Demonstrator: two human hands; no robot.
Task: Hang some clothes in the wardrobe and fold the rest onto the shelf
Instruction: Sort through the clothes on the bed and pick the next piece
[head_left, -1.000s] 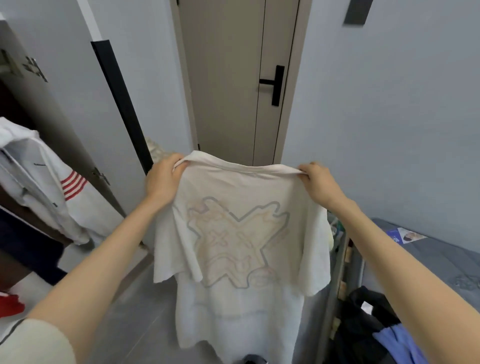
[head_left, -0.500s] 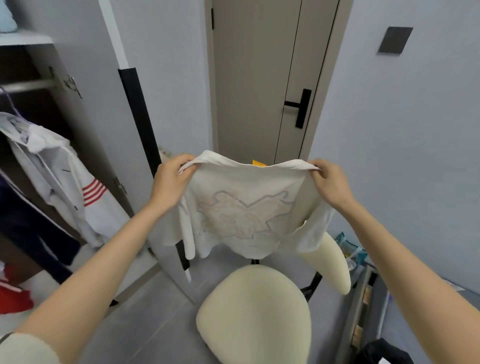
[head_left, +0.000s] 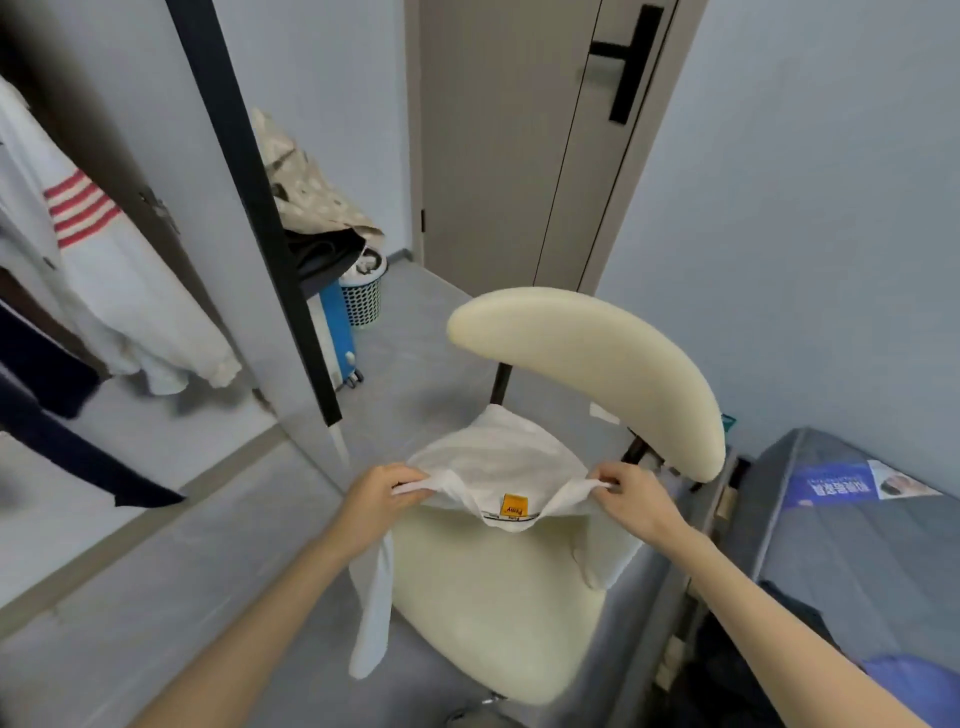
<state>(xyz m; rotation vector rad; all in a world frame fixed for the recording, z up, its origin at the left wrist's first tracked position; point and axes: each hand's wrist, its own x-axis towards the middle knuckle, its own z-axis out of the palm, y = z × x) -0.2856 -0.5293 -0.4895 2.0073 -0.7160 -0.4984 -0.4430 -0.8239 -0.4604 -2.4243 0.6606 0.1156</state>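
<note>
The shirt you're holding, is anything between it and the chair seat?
Nothing visible. Both hands, left and right, pinch the white shirt by its shoulders over the cream chair seat. The bare cushion shows below, and the shirt's far end already lies on it.

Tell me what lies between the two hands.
In the head view, the white shirt stretches between the left hand and right hand, its orange label midway.

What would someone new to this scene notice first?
Most striking is the white cotton T-shirt with an orange neck label, spread over the seat of the cream padded chair at centre. The left hand and right hand each pinch a shoulder of it. At far left, a white garment with red stripes hangs in the open wardrobe.
</note>
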